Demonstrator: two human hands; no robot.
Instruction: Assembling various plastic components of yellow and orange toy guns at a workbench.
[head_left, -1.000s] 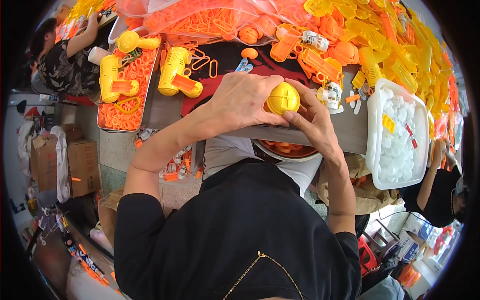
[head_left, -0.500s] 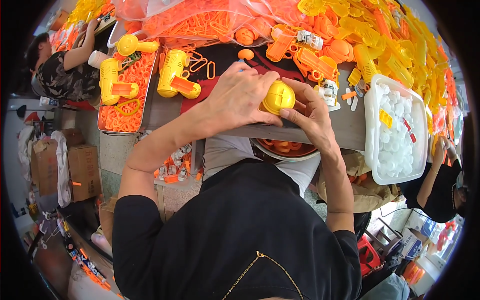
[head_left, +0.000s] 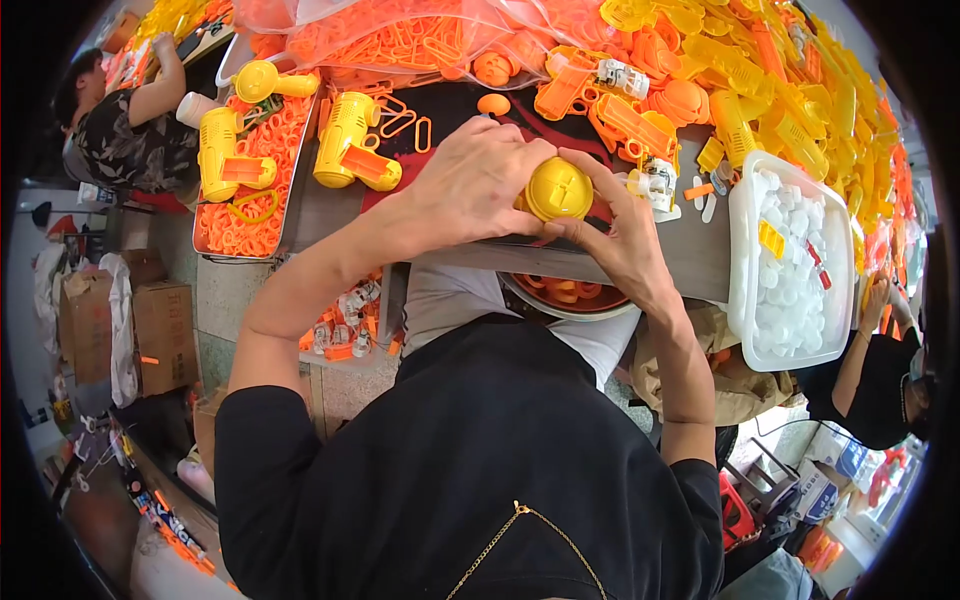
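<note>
My left hand (head_left: 475,185) and my right hand (head_left: 632,245) are closed around a round yellow plastic toy part (head_left: 560,190), held just above the table's near edge. Its domed face, with a raised cross, is turned up toward me. The right thumb presses at its lower rim, while the left fingers wrap its left side and hide much of it. Left of my hands lies a yellow toy gun body (head_left: 348,145) with an orange handle piece. Beyond them rests a small orange oval piece (head_left: 493,104). A white and clear mechanism (head_left: 657,185) lies just right of my right hand.
A tray (head_left: 303,170) of orange rings stands left, with yellow toy bodies on top. At right is a white tub (head_left: 741,250) of white caps. Orange and yellow parts (head_left: 780,110) pile up behind. A bowl (head_left: 570,296) sits beneath the table edge. Co-workers sit on both sides.
The yellow part has turned so its crossed face shows more fully. My right thumb has shifted left along its lower rim. The co-worker's arm at the left has risen.
</note>
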